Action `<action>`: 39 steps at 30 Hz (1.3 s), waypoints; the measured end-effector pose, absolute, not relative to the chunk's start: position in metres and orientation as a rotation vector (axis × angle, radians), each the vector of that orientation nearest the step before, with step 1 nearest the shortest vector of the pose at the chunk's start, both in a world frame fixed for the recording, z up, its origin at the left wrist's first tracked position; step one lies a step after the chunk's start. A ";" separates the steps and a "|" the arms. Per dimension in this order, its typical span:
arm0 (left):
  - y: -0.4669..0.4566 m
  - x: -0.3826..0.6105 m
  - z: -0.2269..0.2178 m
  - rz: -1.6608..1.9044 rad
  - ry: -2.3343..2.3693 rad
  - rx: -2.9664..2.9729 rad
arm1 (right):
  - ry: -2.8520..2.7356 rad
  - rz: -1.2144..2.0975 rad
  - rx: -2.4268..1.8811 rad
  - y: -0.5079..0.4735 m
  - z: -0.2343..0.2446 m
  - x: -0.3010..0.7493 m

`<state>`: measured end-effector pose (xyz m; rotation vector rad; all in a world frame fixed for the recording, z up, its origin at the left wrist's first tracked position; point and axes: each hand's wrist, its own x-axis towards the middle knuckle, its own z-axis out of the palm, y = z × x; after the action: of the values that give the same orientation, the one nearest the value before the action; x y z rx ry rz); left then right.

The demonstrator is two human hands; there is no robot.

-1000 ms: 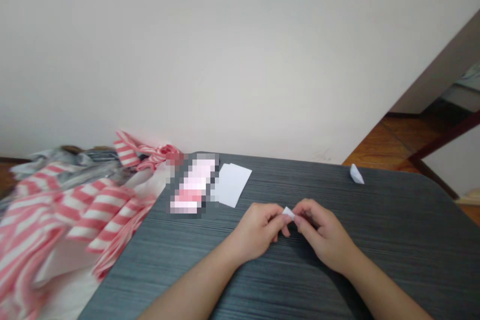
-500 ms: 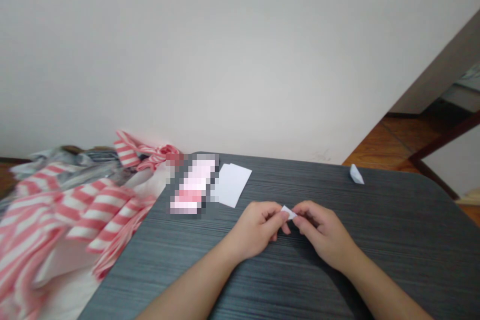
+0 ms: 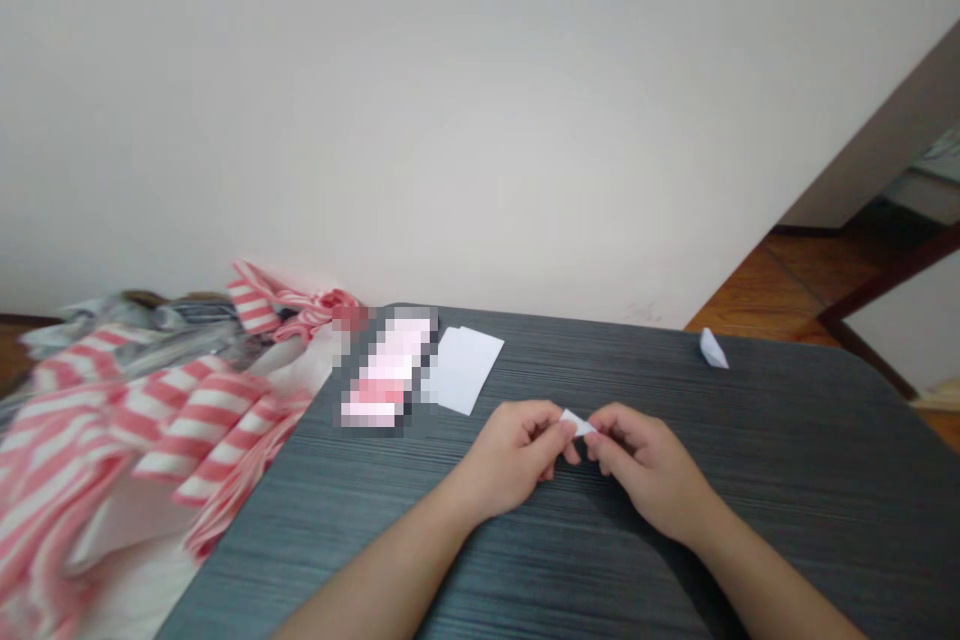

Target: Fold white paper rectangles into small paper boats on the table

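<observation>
A small piece of folded white paper [image 3: 577,422] is pinched between my two hands above the dark table. My left hand [image 3: 517,455] grips its left side with thumb and fingers, and my right hand [image 3: 643,460] holds the right corner the same way. Part of the paper is hidden under the thumbs and fingertips. Beyond my left hand, flat white paper sheets [image 3: 469,370] lie on the table. Far off to the right stands a small folded white paper shape [image 3: 712,349], close to the table's back edge.
A pixelated pink and white item [image 3: 390,365] lies left of the sheets. The dark wood-grain table [image 3: 810,480] meets a pale wall [image 3: 480,120] at the back. Red-and-white striped cloth [image 3: 187,420] and other fabric are heaped beyond its left edge.
Hardly anything differs. My fingers have shifted very slightly, and a little more of the folded paper shows between them.
</observation>
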<state>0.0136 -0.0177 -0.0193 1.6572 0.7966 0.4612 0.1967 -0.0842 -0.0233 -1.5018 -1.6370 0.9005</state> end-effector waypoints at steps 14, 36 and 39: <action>-0.019 0.014 -0.019 0.510 0.769 1.618 | -1.514 1.098 -1.453 -0.085 -0.024 0.198; -0.019 0.014 -0.020 0.496 0.799 1.640 | -1.508 1.073 -1.526 -0.085 -0.029 0.201; -0.019 0.014 -0.021 0.497 0.793 1.649 | -1.501 1.088 -1.522 -0.084 -0.029 0.201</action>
<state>0.0143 -0.0189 -0.0209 1.6488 0.7928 0.4975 0.2010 -0.0845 -0.0287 -1.5215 -1.5010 1.0877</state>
